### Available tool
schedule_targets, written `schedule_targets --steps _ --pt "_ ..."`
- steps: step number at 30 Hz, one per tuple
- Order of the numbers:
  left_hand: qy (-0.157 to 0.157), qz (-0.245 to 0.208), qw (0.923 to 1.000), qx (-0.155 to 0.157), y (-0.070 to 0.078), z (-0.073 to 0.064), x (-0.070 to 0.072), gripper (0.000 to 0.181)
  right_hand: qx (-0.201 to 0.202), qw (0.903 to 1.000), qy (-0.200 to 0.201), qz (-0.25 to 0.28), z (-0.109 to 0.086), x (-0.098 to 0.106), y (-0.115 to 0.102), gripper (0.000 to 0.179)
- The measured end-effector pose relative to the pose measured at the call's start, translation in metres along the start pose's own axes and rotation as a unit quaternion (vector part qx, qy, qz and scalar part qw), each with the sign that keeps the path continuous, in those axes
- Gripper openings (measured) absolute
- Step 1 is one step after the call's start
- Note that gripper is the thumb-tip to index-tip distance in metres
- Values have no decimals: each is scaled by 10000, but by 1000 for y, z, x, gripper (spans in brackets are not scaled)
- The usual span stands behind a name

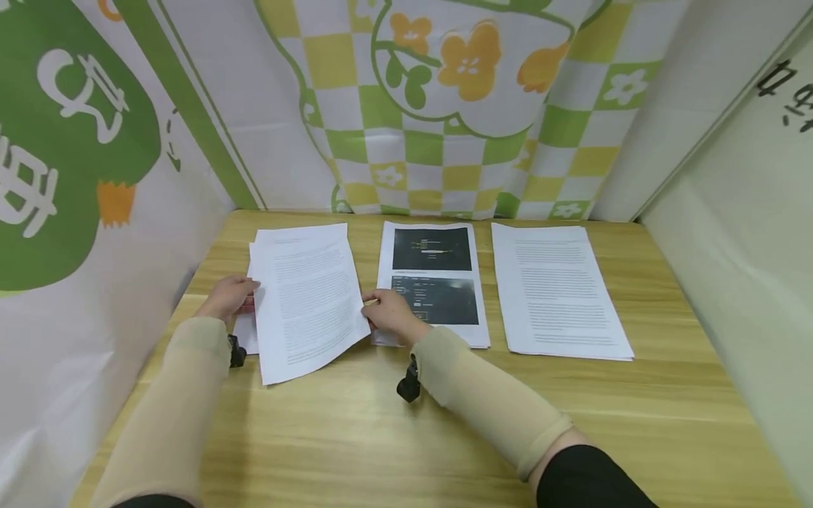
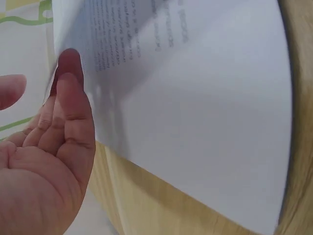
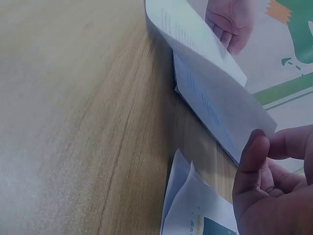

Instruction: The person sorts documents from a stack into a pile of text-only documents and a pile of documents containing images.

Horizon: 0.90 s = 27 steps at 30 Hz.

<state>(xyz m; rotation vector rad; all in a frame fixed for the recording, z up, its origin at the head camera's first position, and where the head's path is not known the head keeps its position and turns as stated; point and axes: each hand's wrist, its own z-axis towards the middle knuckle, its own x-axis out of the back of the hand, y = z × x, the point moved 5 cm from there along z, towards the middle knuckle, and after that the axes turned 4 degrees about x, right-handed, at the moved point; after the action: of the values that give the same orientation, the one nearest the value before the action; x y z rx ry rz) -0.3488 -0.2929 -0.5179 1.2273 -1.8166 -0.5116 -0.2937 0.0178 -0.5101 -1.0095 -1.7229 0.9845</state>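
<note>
A printed sheet of paper (image 1: 311, 310) is lifted at an angle above the left paper stack (image 1: 244, 331), its lower right part bending. My right hand (image 1: 390, 314) pinches the sheet's right edge between thumb and fingertips; the right wrist view shows this hand (image 3: 274, 181) with the thumb and index finger meeting at the sheet's corner. At the opposite edge is my left hand (image 1: 229, 296). In the left wrist view the left hand (image 2: 54, 142) has its fingers extended along the paper's edge, with the thumb held apart from them.
A middle stack of papers (image 1: 435, 274) has dark printed pictures on its top page; the right hand is over its left edge. Another text-printed stack (image 1: 559, 289) lies to the right. All rest on a wooden table (image 1: 356, 437), with patterned cloth (image 1: 419, 169) hanging behind.
</note>
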Motion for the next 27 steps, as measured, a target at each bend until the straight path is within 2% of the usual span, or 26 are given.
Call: schedule_targets --steps 5,9,13,15,18,22,24,27 --pt "350 -87 9993 -99 -2 3 5 47 55 9999 -107 -6 -4 1 -4 31" --pt "459 67 9988 -181 -3 3 4 39 46 9997 -239 30 -6 0 -2 28" --pt "453 277 9984 -190 -2 -2 4 37 8 9992 -373 112 -9 -1 0 25" --pt "435 241 9986 -186 -1 -4 6 40 26 9994 -333 126 -10 1 -1 20" --pt "445 74 9987 -247 5 -6 10 43 62 9998 -199 62 -10 5 -1 12" --pt "481 -204 9977 -421 11 -6 15 37 33 9999 -87 106 -9 10 -1 7" --pt "448 -334 9976 -414 10 -4 16 34 -8 9998 -96 156 -10 10 1 7" --pt "232 -459 9983 -286 5 -4 14 36 -81 9996 -177 219 -13 10 3 7"
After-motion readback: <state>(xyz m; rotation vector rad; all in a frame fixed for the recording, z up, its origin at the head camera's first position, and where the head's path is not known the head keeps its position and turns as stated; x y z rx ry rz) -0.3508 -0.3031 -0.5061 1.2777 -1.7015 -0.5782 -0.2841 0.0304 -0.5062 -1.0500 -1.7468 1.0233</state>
